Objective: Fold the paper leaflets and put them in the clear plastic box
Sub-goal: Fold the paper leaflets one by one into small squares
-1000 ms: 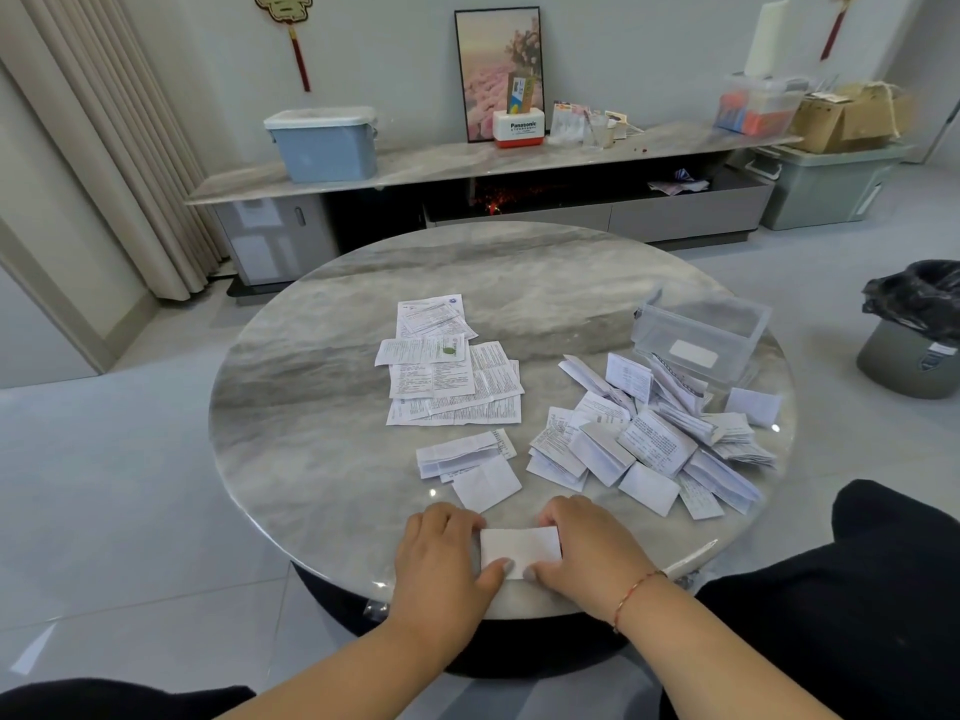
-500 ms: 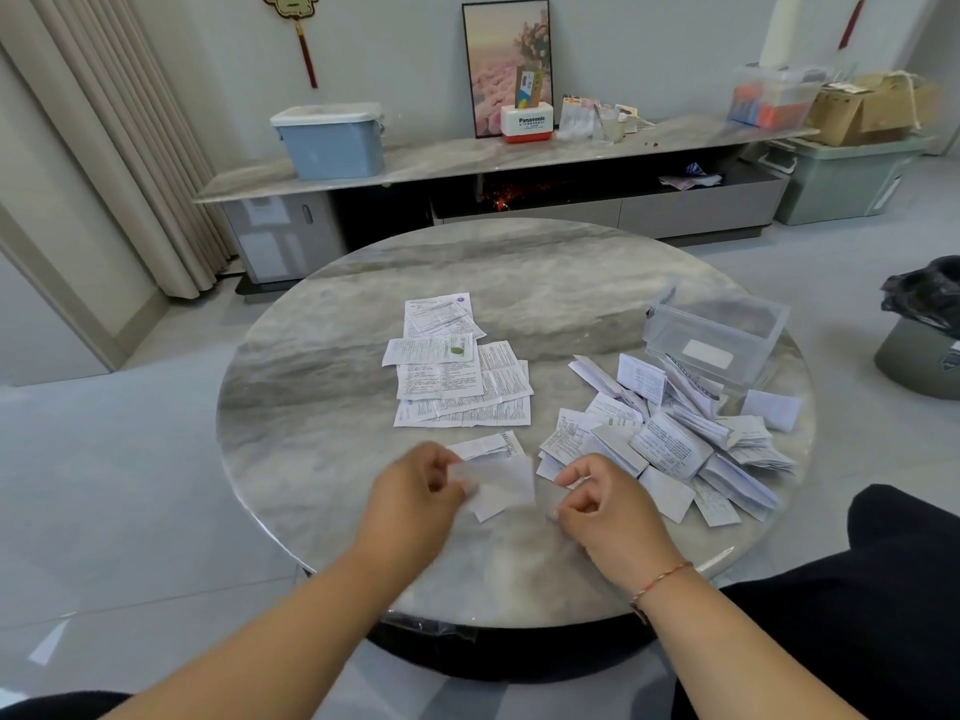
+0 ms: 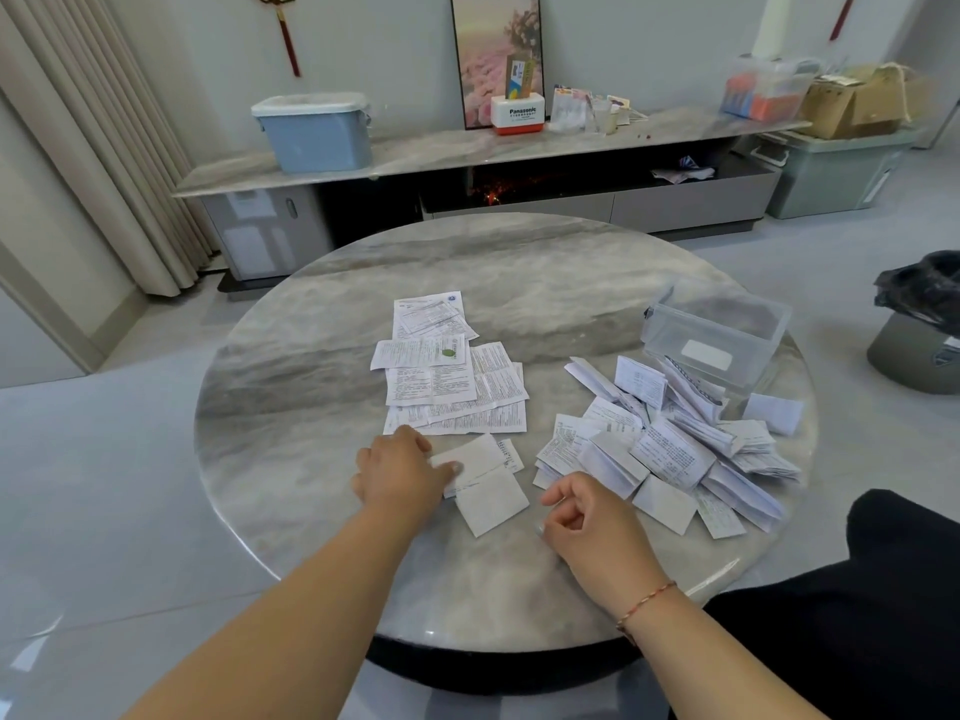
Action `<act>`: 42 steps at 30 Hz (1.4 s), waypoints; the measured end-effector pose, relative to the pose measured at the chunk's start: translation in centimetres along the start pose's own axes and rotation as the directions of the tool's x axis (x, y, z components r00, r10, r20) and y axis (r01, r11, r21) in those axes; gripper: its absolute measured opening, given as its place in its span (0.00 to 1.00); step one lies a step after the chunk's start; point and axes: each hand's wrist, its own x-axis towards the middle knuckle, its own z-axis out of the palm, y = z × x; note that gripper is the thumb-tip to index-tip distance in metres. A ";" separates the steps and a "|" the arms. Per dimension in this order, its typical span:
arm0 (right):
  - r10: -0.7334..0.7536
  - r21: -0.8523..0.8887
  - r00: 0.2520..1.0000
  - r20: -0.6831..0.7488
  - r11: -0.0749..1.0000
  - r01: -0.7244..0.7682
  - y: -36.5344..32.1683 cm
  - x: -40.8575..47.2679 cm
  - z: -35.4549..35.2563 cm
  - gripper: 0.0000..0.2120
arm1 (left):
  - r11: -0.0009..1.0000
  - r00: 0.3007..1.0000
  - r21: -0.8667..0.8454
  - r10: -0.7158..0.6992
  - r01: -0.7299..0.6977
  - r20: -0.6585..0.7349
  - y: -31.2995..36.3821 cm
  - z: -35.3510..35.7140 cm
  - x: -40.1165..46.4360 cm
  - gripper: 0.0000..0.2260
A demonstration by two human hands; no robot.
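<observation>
My left hand lies palm down on the round marble table, its thumb and fingers pinching the left end of a folded white leaflet. That leaflet rests on a small stack of folded leaflets in front of me. My right hand hovers just right of that stack, fingers loosely curled and holding nothing. Flat unfolded leaflets lie in the table's middle. A big heap of folded leaflets spreads on the right. Behind the heap stands the clear plastic box; I see no leaflets in it.
A bin with a black bag stands on the floor to the right. My dark-clothed leg is at the table's near right edge. A low TV cabinet with storage boxes runs along the far wall.
Both hands pressed a leaflet flat at the near edge, then lifted it. My left hand has carried it forward onto the small folded stack; my right hand has let go.
</observation>
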 end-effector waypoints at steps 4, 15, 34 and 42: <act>0.008 0.003 1.000 0.007 1.000 -0.008 -0.1 0.1 0.1 0.10 | 0.997 0.997 0.022 0.073 -0.072 -0.026 -0.1 -0.2 0.8 0.20; 0.045 0.066 0.999 0.004 0.997 -0.045 -0.4 0.9 0.9 0.11 | 0.920 0.937 0.204 0.349 -0.335 -0.035 0.4 -2.2 8.5 0.27; -0.004 0.086 1.000 0.007 0.996 0.003 -1.2 1.1 1.2 0.09 | 0.911 0.889 0.077 0.413 -0.406 -0.198 2.2 -9.7 9.8 0.12; -0.089 0.076 0.992 -0.085 0.993 0.095 -1.9 0.1 -0.5 0.11 | 0.594 0.487 0.302 0.795 -0.746 -0.361 1.4 -13.0 -1.7 0.08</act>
